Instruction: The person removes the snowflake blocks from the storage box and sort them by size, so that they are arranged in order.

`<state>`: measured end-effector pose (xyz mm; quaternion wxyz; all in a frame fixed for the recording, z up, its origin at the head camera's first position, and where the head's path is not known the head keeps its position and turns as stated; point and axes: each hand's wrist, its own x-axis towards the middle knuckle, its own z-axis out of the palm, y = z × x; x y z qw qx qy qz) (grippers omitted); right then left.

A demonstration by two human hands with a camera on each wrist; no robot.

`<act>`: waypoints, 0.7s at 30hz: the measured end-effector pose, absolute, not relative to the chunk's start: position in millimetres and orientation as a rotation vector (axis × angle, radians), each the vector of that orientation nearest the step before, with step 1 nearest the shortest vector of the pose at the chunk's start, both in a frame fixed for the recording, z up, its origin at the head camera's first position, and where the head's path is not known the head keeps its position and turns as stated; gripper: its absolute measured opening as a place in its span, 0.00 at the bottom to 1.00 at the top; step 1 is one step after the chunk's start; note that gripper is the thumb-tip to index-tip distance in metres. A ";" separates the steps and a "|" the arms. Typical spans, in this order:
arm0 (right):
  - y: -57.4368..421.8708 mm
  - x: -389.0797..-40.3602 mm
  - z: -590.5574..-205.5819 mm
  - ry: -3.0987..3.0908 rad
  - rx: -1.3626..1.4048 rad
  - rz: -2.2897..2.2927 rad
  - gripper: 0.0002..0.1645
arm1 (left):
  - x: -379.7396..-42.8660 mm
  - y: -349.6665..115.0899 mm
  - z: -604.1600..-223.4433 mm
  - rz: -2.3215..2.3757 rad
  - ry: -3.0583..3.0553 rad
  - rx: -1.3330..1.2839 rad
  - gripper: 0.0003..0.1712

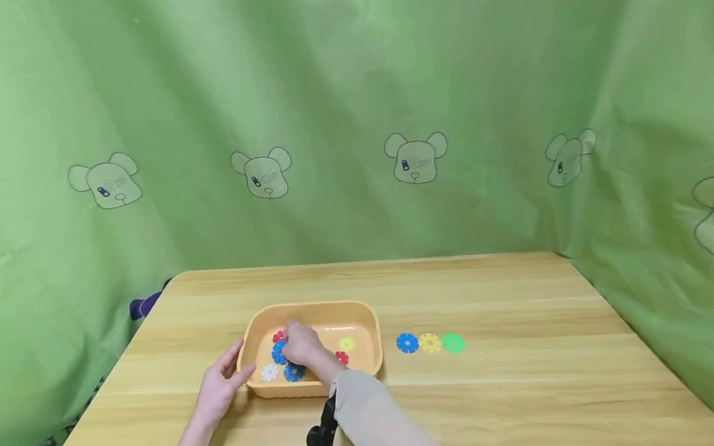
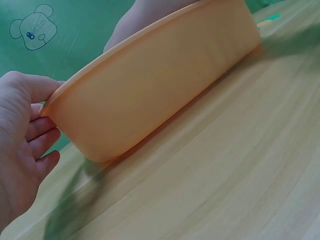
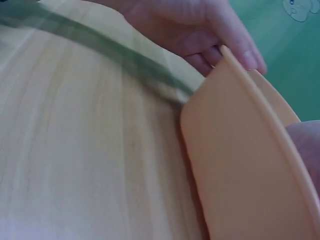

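An orange plastic basin (image 1: 332, 312) stands on the table, left of the middle. My left hand (image 1: 218, 388) grips its left rim, thumb over the edge and fingers along the outer wall, as the left wrist view (image 2: 22, 135) also shows. My right hand (image 1: 306, 344) reaches down inside the basin among notched snowflake discs. Around it lie two blue discs (image 1: 294, 372), a white disc (image 1: 270, 372), a red disc (image 1: 279, 335), another red disc (image 1: 341, 357) and a yellow-green disc (image 1: 347, 344). The right fingertips are hidden, so I cannot tell whether they hold a disc.
Right of the basin, a blue disc (image 1: 407, 343), a yellow disc (image 1: 429, 343) and a green disc (image 1: 453, 342) lie in a row on the wooden table (image 1: 526, 383). A green curtain (image 1: 336, 81) with bear-head drawings hangs behind and at both sides.
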<state>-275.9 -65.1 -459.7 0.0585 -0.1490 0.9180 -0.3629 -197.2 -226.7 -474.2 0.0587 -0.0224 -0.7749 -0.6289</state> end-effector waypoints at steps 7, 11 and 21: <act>-43.9 -278.5 -448.6 2.727 -0.431 -1.224 0.10 | -195.3 -225.6 -474.4 -1.922 -2.344 -0.021 0.37; -31.3 -279.1 -440.4 2.661 -0.425 -1.304 0.09 | -193.8 -225.9 -473.7 -1.912 -2.350 -0.025 0.37; 14.7 -276.0 -422.5 2.446 -0.393 -1.607 0.10 | -193.4 -224.0 -473.7 -1.918 -2.338 -0.053 0.37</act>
